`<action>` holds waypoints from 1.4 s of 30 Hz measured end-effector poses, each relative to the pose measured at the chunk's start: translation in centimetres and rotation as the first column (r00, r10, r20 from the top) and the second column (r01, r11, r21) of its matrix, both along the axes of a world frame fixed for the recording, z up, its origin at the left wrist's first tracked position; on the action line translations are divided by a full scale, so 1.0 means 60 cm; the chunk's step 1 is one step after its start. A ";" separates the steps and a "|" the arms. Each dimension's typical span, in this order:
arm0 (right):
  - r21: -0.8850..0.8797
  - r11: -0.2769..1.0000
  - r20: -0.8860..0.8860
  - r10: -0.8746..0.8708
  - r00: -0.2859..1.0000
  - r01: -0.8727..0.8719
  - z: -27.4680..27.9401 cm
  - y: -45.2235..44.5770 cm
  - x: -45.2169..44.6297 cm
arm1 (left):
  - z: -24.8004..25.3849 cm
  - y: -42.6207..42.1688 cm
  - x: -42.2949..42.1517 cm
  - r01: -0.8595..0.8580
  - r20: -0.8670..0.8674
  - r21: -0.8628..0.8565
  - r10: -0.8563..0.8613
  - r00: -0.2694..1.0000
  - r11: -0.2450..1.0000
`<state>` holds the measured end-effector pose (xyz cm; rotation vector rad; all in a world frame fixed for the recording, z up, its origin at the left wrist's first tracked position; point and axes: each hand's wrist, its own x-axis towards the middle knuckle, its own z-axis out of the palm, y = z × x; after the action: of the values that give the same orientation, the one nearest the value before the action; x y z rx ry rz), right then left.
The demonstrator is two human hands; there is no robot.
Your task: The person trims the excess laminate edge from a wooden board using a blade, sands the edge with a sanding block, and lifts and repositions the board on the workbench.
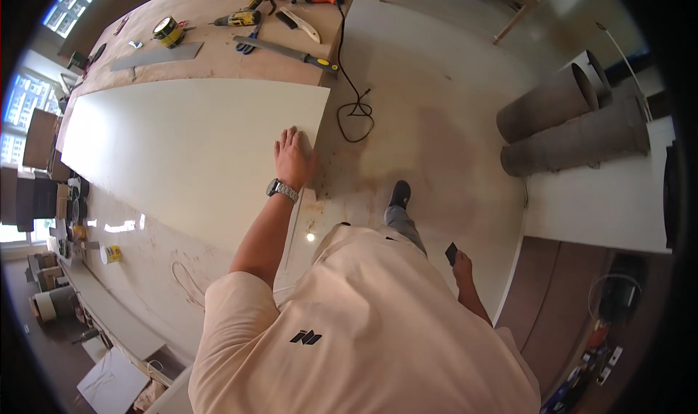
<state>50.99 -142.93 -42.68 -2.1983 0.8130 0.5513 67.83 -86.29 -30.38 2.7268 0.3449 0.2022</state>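
My left hand (292,161) lies flat near the right edge of a large white board (182,126), its fingers stretched out. A metal-band watch (282,189) is on that wrist. The board lies partly on the workbench (225,57), with its near part reaching out over the floor. Low at my right side, my right hand (462,265) is closed on a small dark flat rectangular piece (451,254). Whether that piece is a phone or a sanding pad, I cannot tell.
Beyond the board lie a handsaw (283,52), a yellow drill (238,19), a brush (299,25), a metal strip (158,59) and a round tin (169,32). A black cable (355,110) trails onto the floor. Large grey rolls (574,137) lie at right; a small tub (110,254) stands left.
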 end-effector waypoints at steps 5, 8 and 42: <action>0.007 0.997 -0.087 0.083 0.993 -0.082 -0.040 -0.099 0.148 | 0.015 -0.022 0.102 -0.128 -0.001 0.014 0.128 0.992 0.992; 0.054 0.998 -0.077 0.034 0.996 -0.030 -0.017 -0.139 0.253 | 0.015 -0.032 0.146 -0.181 -0.013 0.030 0.181 0.983 0.983; 0.895 0.072 0.048 0.966 0.255 -0.440 0.341 0.748 0.686 | 0.101 -0.117 0.033 -0.029 -0.185 -0.977 0.770 0.611 -0.212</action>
<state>92.14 -98.04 -22.20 -1.3025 -0.5645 1.8440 69.79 -93.30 -24.30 0.7674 0.8828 0.6065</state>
